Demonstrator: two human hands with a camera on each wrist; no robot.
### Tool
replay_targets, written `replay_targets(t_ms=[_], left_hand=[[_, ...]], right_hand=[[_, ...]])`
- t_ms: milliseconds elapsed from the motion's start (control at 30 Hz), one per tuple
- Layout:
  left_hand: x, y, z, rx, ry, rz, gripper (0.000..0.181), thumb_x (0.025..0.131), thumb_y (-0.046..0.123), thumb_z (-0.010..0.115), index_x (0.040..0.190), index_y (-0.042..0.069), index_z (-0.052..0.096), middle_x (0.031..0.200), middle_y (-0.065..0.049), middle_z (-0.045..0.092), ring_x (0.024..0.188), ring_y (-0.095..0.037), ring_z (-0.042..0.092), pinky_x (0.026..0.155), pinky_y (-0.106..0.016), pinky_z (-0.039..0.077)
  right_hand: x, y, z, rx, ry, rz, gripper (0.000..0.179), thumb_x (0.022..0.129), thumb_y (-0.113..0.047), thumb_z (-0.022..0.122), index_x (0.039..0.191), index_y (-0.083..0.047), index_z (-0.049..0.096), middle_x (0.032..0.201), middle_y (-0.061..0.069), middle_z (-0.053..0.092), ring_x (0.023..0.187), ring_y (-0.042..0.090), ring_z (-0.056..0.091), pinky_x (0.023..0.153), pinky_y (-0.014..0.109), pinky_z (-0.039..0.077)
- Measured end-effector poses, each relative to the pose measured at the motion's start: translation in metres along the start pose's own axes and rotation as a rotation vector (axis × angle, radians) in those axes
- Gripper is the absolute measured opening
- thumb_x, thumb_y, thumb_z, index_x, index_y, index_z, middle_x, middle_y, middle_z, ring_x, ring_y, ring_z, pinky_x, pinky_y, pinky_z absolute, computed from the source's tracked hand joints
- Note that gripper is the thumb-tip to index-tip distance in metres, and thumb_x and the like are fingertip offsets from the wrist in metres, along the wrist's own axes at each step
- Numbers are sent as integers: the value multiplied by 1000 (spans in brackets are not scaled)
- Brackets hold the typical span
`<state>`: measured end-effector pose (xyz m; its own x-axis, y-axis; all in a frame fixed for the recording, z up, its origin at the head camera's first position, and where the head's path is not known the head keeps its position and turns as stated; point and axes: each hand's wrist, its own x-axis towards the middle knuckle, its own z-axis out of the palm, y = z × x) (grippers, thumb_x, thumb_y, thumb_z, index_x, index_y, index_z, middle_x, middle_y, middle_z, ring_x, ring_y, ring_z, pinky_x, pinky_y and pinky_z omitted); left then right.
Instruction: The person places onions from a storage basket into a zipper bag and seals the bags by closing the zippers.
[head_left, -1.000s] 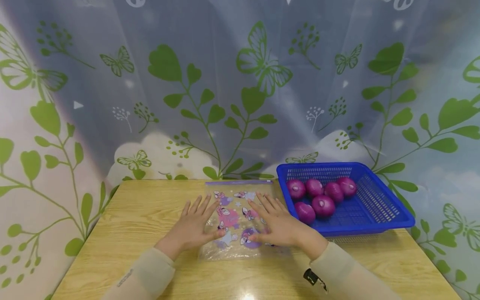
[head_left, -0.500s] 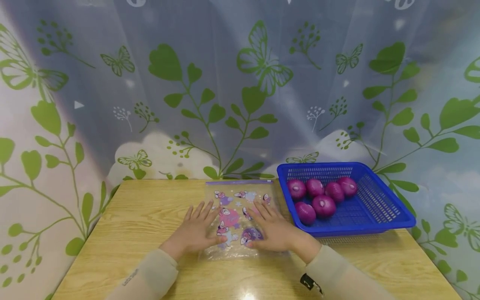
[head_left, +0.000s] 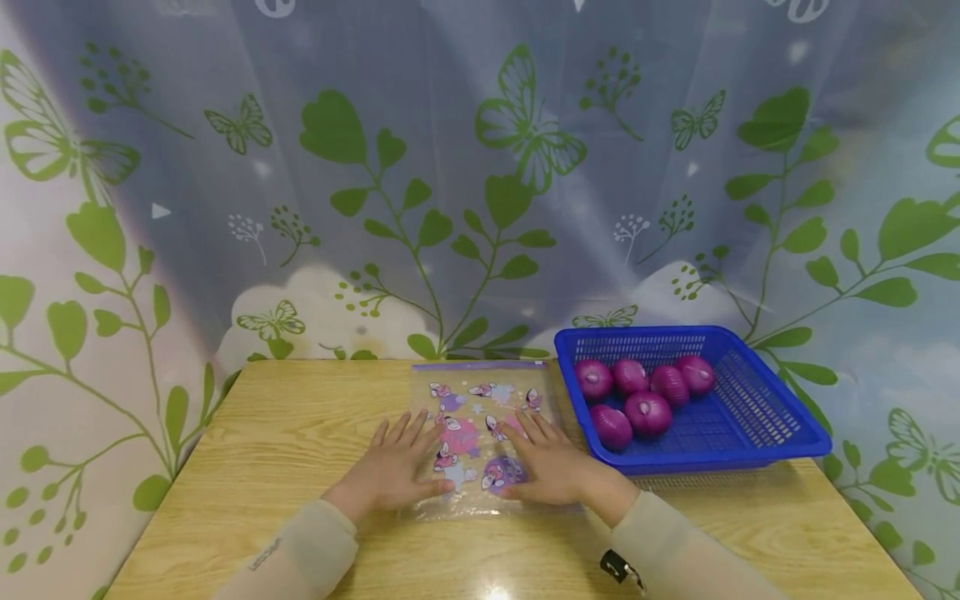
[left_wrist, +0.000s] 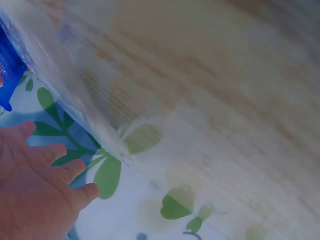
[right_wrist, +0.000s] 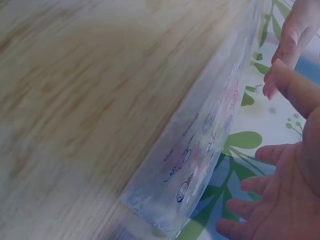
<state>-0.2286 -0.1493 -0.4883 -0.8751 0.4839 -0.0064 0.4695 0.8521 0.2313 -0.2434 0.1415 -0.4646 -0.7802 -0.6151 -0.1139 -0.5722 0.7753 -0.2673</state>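
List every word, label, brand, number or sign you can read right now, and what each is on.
No text is readable enough to quote.
Left sleeve: a short line of dark lettering, too small and blurred to read.
Clear bag: printed figures and stars; faint marks on the pink patch may be lettering, but are too blurred to tell.
Blue basket: no lettering visible.

The slider bag [head_left: 478,446] is clear, glossy plastic, crinkled at its near edge; the basket [head_left: 712,462] is smooth plastic. The red onions [head_left: 648,414] have shiny skins, the tabletop [head_left: 300,417] shows glossy wood grain, and the sleeves [head_left: 300,542] look like matt cloth.
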Motion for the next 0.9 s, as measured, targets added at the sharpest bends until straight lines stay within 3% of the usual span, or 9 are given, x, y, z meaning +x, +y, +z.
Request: replay_targets(t_ms=[200,500,900], left_hand=[[0,0,-1,1,-12,-6,89,92,69,52,159,16,26,164,-20,15,149,-46,13,118,-65,8],[3,0,0,-34,-27,51,89,92,66,54,157,9,31,161,-26,19,147,-49,15,119,-64,12],[14,3,-4,-19,-102,26,92,89,66,60,157,11,32,162,-23,19,149,-43,18,120,-56,18]], right_hand=[[1,2,3,-1,4,15,96,89,-60,66,158,-7,26,163,27,14,150,44,8,117,65,20],[4,7,6,20,-24,44,98,88,-60,67,159,-8,24,163,27,13,150,45,8,117,64,18],[8,12,9,48,-35,62,97,88,-55,70,158,-5,25,161,29,15,148,48,11,118,63,18]])
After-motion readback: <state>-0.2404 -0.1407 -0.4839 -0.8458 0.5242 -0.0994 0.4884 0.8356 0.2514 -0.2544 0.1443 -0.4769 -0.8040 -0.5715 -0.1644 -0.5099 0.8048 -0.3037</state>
